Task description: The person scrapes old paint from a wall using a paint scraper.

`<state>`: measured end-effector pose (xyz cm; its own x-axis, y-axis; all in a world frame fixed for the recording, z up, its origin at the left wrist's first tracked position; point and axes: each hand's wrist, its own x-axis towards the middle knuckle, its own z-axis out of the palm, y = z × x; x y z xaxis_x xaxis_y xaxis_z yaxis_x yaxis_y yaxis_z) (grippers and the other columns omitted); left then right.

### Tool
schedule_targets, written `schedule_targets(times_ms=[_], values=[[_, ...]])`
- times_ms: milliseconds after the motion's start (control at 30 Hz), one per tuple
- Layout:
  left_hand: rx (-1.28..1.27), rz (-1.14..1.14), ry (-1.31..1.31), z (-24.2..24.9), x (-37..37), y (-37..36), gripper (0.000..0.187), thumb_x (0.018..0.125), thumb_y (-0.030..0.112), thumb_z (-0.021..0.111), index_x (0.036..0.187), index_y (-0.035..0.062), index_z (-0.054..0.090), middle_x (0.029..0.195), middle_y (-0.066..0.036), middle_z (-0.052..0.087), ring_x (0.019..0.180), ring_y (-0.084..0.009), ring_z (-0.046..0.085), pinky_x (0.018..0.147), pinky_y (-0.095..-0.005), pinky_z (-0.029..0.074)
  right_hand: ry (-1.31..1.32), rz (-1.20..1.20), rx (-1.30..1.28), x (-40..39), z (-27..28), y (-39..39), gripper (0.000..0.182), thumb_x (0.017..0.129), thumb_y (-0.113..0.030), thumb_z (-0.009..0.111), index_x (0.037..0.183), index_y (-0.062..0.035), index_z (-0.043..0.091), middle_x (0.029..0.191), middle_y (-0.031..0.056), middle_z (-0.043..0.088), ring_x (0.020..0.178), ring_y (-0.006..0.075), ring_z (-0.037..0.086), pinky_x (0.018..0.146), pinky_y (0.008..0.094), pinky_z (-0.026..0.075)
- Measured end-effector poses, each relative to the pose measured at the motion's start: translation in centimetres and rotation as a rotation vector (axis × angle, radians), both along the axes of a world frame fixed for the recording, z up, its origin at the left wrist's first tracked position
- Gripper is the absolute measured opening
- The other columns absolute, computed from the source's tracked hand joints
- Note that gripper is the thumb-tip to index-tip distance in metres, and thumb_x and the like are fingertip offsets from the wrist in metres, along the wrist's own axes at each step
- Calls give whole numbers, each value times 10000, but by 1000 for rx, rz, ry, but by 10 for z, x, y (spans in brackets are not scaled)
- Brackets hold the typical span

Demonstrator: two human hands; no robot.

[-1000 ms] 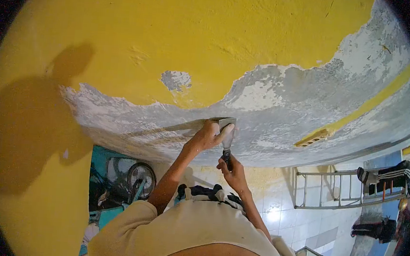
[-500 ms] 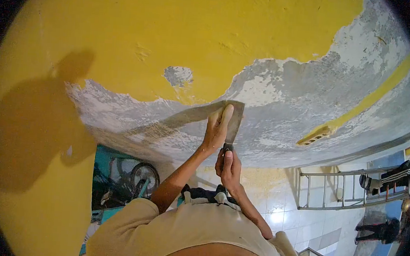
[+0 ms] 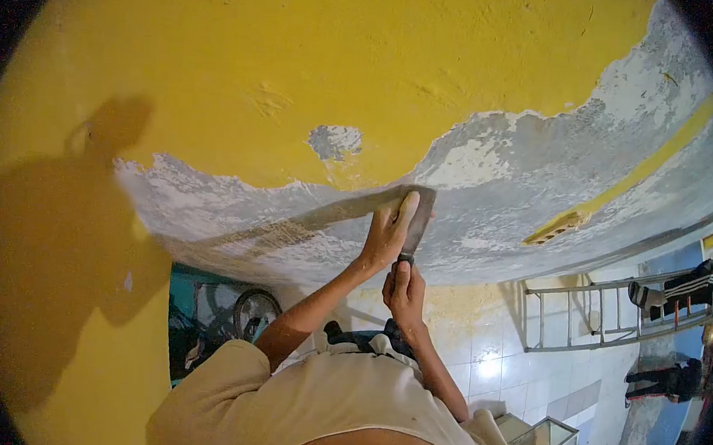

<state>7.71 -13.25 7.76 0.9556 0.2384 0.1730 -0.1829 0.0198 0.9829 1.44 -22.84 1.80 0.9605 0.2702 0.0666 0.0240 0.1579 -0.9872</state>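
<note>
A scraper (image 3: 419, 227) with a long, widening metal blade and a dark handle is held upright against the wall (image 3: 491, 195). My right hand (image 3: 406, 294) is closed round its handle. Higher up, my left hand (image 3: 388, 237) grips the blade from the left side, fingers pointing upward along it. The blade's top edge meets the ragged border between the yellow paint (image 3: 368, 50) and the bare grey-white plaster. Left of the blade, a small chipped patch (image 3: 336, 142) shows within the yellow.
A yellow-painted conduit with a socket box (image 3: 556, 226) crosses the plaster at right. A metal ladder (image 3: 585, 317) stands at right, with a person in dark clothes (image 3: 668, 381) beyond. Below left is a bicycle wheel (image 3: 256, 313); a glass-topped case (image 3: 541, 444) sits at lower right.
Both hands and the scraper have shifted slightly right and down in view, with the blade tilting a little more to the right. The view itself has moved a little too.
</note>
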Motion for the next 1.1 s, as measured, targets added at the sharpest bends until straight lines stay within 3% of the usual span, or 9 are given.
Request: schedule_targets(times_ms=[100,267,500,567,633,700,800,933,1100], values=[[41,-86,203,-39,-26,9,449,952,393,424,847,27,662,649,-2,554,548,-75,449,525,-251,371,246,175,-90,-11,6,-17,370,978,-370,404,855,-30,483,512,-14,436,428,56,412,413,222,344],[37,-62,230,-63,-55,13,410,962,328,427,833,30,678,558,37,426,530,-65,383,485,-256,329,198,229,-124,-32,-16,-23,366,977,-334,423,851,2,497,509,21,472,408,106,463,381,264,351],[94,-173,-39,39,-15,0,464,964,381,393,855,46,695,548,57,418,498,-55,344,466,-248,280,-23,24,56,-1,50,-5,372,977,-384,395,890,-33,482,505,-17,453,410,56,428,379,228,325],[119,-171,-76,36,-5,2,472,967,381,381,868,38,690,541,59,417,479,-54,330,454,-243,272,-2,60,60,5,58,-4,365,976,-384,396,895,-38,480,525,-33,441,420,43,407,385,219,318],[122,-145,-90,18,-4,1,425,972,329,390,895,36,689,516,22,375,485,-68,340,443,-269,287,-1,19,106,1,50,2,332,1000,-317,352,828,-43,426,488,-15,366,338,66,322,313,224,268],[108,-132,-142,6,-8,-1,399,973,317,396,943,43,684,529,35,389,492,-63,333,447,-261,282,64,-41,88,-5,34,6,326,996,-307,358,803,-54,427,490,-32,368,351,56,323,329,219,269],[7,-104,-43,8,-10,-3,355,973,304,424,990,59,679,561,75,393,511,-42,301,461,-244,262,-64,-84,42,-3,35,9,330,992,-311,373,807,-47,445,498,-36,389,369,43,330,348,211,277],[-30,-84,-41,26,-11,-1,366,977,301,416,979,48,681,562,73,391,517,-43,297,467,-242,261,11,-53,57,-6,40,8,359,983,-347,382,855,-26,483,536,-34,429,438,37,374,404,209,308],[0,-77,-78,7,-6,-4,390,981,311,401,945,47,685,557,69,390,510,-43,306,466,-243,254,-7,-54,61,3,15,7,368,983,-343,380,897,-10,510,570,-27,465,494,39,402,443,214,322]])
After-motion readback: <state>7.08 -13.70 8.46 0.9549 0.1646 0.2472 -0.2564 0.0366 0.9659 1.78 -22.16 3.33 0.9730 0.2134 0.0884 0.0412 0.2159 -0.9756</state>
